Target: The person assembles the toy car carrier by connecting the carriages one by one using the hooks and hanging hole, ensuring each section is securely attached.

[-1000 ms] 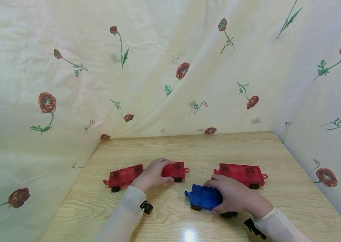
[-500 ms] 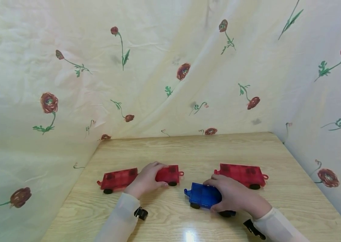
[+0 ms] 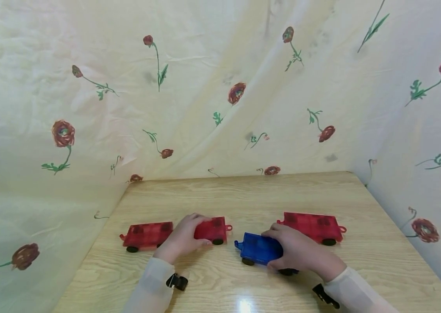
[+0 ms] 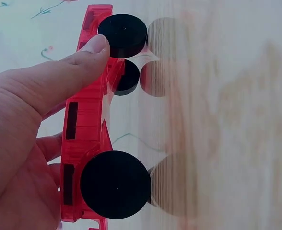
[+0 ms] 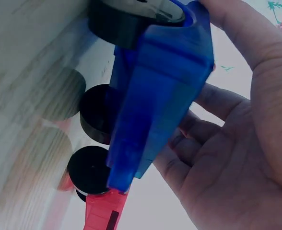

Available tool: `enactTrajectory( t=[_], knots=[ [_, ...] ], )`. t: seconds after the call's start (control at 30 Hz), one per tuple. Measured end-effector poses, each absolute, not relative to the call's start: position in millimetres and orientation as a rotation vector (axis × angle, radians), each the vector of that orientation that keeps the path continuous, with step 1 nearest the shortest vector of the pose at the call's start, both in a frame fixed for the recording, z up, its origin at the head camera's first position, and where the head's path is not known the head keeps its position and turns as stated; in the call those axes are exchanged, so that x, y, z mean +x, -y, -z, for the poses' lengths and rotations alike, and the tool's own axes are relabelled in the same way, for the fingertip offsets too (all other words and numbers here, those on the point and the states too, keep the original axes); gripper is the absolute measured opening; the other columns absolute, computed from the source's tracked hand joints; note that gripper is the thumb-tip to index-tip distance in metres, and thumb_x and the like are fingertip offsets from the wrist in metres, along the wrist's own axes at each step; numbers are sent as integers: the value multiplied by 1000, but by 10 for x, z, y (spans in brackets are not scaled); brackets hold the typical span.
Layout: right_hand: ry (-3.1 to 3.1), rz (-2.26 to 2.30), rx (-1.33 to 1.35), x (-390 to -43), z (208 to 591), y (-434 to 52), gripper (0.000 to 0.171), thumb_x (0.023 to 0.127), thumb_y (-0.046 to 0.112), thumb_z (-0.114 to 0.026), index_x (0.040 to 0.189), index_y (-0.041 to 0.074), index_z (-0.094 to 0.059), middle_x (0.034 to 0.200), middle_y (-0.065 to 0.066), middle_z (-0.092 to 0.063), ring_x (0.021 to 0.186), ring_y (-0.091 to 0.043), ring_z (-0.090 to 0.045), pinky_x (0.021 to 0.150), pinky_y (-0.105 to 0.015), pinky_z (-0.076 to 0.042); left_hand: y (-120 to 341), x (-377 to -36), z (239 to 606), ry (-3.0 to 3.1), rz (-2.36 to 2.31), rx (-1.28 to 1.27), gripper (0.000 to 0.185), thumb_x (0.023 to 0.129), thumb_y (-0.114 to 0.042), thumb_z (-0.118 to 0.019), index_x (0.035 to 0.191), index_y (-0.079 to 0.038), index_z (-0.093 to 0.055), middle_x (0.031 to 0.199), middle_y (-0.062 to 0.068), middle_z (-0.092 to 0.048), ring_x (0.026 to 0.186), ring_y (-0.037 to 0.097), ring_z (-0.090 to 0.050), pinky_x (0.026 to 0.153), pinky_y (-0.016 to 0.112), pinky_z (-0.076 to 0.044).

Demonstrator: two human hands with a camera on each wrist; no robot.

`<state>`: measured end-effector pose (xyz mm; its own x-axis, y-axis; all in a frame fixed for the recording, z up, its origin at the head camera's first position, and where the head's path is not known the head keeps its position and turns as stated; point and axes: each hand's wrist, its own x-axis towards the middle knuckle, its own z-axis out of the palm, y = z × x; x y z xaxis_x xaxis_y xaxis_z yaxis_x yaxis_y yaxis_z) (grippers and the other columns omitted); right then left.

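The left hand grips a long red toy wagon on the desk. The right hand grips a blue wagon (wheels down), just beside another red wagon.

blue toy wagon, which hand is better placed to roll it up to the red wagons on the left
Right. The right hand already grips the blue translucent plastic toy wagon on the wooden table. The left hand is busy gripping the long red translucent plastic wagon, so it is likely less free.
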<state>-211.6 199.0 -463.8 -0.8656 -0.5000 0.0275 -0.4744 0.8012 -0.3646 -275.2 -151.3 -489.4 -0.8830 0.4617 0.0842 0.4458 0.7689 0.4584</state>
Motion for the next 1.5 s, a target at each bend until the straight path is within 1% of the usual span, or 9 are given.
enactTrajectory(
  t=[0.13,0.3,0.5,0.73,0.97,1.2,1.37,1.5],
  knots=[
    [-2923,577,-799,-2132,4656,-1968,78,66,61,-80,129,18,-62,113,5,-53,98,-14,-52,83,-40,-52,1545,-2722,4908,-2916,-784,731,71,76,-49,-77,140,-34,-49,138,-11,-44,128,20,-41,101,46,-40],
    [-2939,588,-771,-2140,4684,-1945,79,66,62,-80,129,17,-61,117,4,-54,103,-17,-53,87,-44,-51,1576,-2667,4905,-2892,-845,692,71,76,-48,-78,139,-37,-48,139,-12,-42,129,18,-38,101,45,-41],
    [-2948,600,-752,-2139,4711,-1914,81,65,63,-80,129,18,-61,115,6,-56,103,-16,-54,88,-44,-50,1611,-2627,4928,-2877,-890,684,70,76,-49,-77,139,-37,-49,139,-13,-41,129,17,-38,101,44,-41],
    [-2955,626,-714,-2179,4732,-1884,82,64,64,-79,130,17,-60,117,4,-58,104,-18,-54,89,-46,-50,1625,-2599,4935,-2880,-916,680,70,76,-50,-76,139,-38,-48,139,-12,-41,129,17,-38,101,44,-42],
    [-2982,649,-718,-2189,4746,-1856,78,66,62,-80,127,18,-61,113,9,-58,99,-11,-53,89,-42,-50,1618,-2562,4915,-2880,-936,672,70,76,-51,-76,139,-37,-49,138,-14,-42,130,17,-38,101,44,-41],
    [-2988,708,-759,-2199,4784,-1833,74,68,60,-80,127,19,-61,112,8,-56,97,-11,-51,87,-40,-50,1582,-2559,4913,-2872,-937,698,68,77,-51,-75,139,-39,-48,136,-14,-44,128,17,-40,101,44,-42],
    [-2983,737,-754,-2204,4827,-1818,74,69,62,-78,129,21,-61,110,9,-53,94,-10,-50,84,-37,-50,1565,-2563,4928,-2862,-954,700,68,77,-51,-75,139,-39,-48,136,-15,-43,128,16,-40,101,45,-41],
    [-2986,741,-733,-2201,4847,-1815,75,69,62,-78,129,21,-61,111,8,-54,94,-11,-51,84,-39,-50,1567,-2561,4931,-2853,-966,691,69,77,-52,-75,139,-40,-48,137,-15,-43,129,17,-39,101,45,-41]
  ],
)
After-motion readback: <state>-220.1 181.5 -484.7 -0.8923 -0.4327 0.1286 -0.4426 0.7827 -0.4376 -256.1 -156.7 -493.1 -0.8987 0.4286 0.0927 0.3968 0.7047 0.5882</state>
